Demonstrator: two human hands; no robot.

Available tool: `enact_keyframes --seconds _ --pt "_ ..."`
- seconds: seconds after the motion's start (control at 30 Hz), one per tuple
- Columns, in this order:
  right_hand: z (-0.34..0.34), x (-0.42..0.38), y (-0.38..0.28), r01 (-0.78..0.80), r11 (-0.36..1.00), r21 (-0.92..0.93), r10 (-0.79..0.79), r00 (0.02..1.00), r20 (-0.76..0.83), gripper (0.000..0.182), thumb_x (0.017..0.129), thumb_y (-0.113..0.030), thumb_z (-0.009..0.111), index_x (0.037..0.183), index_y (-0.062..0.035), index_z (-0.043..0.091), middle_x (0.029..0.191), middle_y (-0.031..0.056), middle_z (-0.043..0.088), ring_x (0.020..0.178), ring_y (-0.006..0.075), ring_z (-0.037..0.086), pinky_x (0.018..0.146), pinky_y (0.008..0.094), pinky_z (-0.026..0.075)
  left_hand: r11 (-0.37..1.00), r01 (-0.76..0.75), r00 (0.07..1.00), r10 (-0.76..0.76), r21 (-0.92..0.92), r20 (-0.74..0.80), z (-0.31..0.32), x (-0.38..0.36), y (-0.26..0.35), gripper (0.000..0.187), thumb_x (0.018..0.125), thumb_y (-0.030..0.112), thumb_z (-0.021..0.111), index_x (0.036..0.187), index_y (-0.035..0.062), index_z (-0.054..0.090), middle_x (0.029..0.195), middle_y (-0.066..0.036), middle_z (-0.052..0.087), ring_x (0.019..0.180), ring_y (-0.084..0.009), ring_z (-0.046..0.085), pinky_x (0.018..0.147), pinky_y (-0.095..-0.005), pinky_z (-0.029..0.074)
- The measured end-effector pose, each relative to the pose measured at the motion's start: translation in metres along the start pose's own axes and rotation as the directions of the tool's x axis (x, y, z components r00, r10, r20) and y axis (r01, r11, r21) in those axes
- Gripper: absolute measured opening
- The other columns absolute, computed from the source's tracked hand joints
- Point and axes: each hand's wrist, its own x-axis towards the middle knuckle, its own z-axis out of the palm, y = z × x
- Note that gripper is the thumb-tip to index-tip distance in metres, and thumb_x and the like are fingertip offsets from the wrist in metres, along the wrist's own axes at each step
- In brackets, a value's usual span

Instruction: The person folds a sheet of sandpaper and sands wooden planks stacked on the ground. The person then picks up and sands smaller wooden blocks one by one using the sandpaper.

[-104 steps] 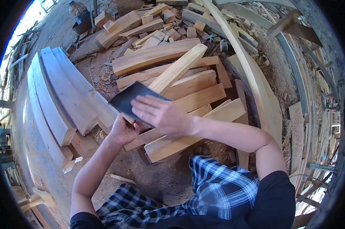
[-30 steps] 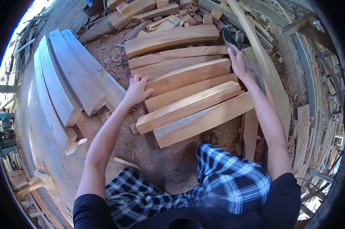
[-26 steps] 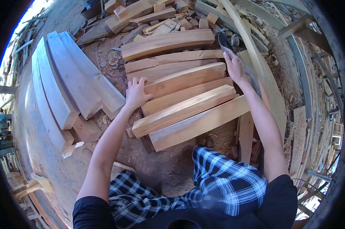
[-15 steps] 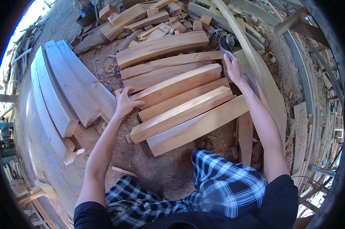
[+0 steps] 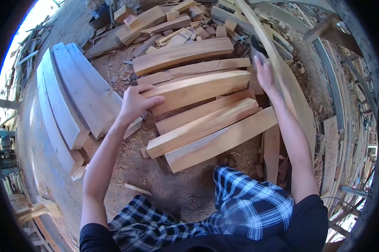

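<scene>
My left hand (image 5: 135, 103) grips the left end of a slightly curved wooden plank (image 5: 202, 91), fingers over its top and thumb against its near face. That plank is raised a little above the others in the row. Past its right end, my right hand (image 5: 265, 75) has its fingers stretched out and seems to hold nothing. Near those fingertips is a dark, curved object (image 5: 256, 44) whose kind I cannot make out. Closer to me lie another thick curved piece (image 5: 204, 128) and a pale plank (image 5: 223, 139). Beyond the held plank rests a further curved one (image 5: 183, 55).
Several wide curved boards (image 5: 82, 92) lie stacked on the left. A heap of wood offcuts (image 5: 185, 33) covers the far ground. Along the right runs a long curved timber (image 5: 277, 59). A small wood strip (image 5: 138, 189) lies near my feet.
My left hand has closed over the plank's left end, and the plank has risen and tipped slightly. My right hand has shifted a little to the right.
</scene>
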Motion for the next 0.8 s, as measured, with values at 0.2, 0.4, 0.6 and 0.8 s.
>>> enact_keyframes --seconds 0.2,0.4,0.6,0.8 --pt "0.008 0.016 -0.027 0.097 0.995 0.021 -0.096 0.994 -0.043 0.041 0.102 -0.030 0.043 0.128 -0.0018 0.055 0.119 0.0216 0.063 0.111 0.0344 0.061 0.094 0.0378 0.046 0.889 0.090 0.996 -0.080 -0.448 0.041 -0.028 0.001 -0.013 0.031 0.085 0.024 0.074 0.100 -0.0036 0.071 0.088 -0.006 0.070 0.078 -0.0093 0.065 0.070 -0.0219 0.052" --pt "0.071 0.030 -0.058 0.347 0.932 -0.107 -0.331 0.933 0.144 0.038 0.101 -0.026 0.040 0.128 -0.0020 0.054 0.128 0.0184 0.058 0.118 0.0336 0.056 0.100 0.0391 0.044 0.784 0.304 0.952 -0.242 -0.541 0.185 -0.028 0.019 -0.040 0.032 0.088 0.024 0.071 0.103 -0.0041 0.068 0.093 -0.008 0.069 0.079 -0.0126 0.067 0.073 -0.0252 0.056" --pt "0.135 -0.057 -0.163 0.756 0.654 0.018 -0.737 0.631 0.243 0.032 0.083 -0.010 0.052 0.111 0.0012 0.062 0.113 0.0181 0.066 0.104 0.0313 0.064 0.093 0.0388 0.051 0.125 0.157 0.956 -0.269 -0.980 0.118 -0.010 0.018 -0.058 0.042 0.093 0.036 0.061 0.119 0.0032 0.060 0.111 -0.009 0.067 0.106 -0.0230 0.063 0.093 -0.0370 0.051" --pt "0.124 -0.045 -0.164 0.583 0.804 0.115 -0.548 0.654 0.521 0.029 0.092 -0.014 0.054 0.116 -0.0006 0.062 0.107 0.0170 0.068 0.098 0.0275 0.068 0.086 0.0360 0.055 0.040 0.145 0.855 -0.508 -0.989 0.105 -0.010 0.026 -0.088 0.047 0.086 0.042 0.069 0.114 0.0054 0.060 0.112 -0.008 0.065 0.109 -0.0213 0.061 0.102 -0.0359 0.046"
